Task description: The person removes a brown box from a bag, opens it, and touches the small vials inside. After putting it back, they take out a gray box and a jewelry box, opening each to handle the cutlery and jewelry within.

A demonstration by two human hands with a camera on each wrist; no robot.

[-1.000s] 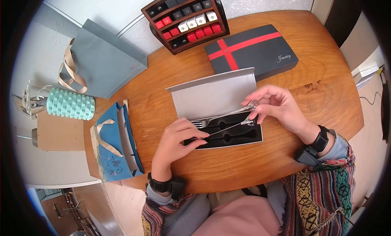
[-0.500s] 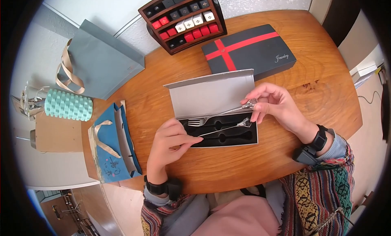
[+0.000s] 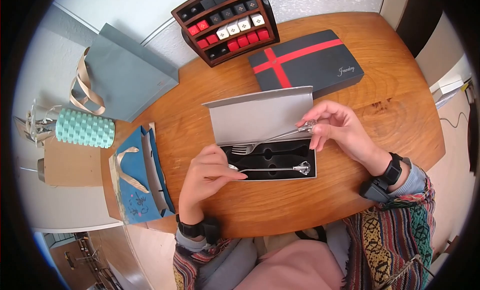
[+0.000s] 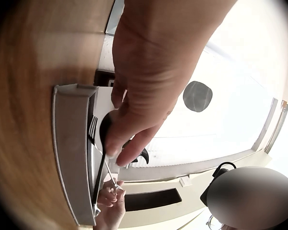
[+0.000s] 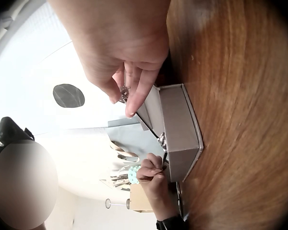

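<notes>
In the head view a slim box with a black slotted insert lies open, its lid raised at the back. My left hand pinches a spoon near its bowl end. The spoon lies level along the box's near slot, its clear ornamental end at the right; the left wrist view shows the dark spoon bowl beside my thumb. With thumb and fingers, my right hand holds a fork by its ornamental end. The fork slants over the far slot, tines low at the left.
Behind the box sits a dark gift box with a red ribbon pattern. A wooden rack of small cubes stands at the back. A blue paper bag, a grey bag and a mint textured cylinder are on the left.
The spoon's ornamental end has come down from above the insert to the near slot, and the spoon now lies level. My right hand still holds the fork in nearly the same place.
</notes>
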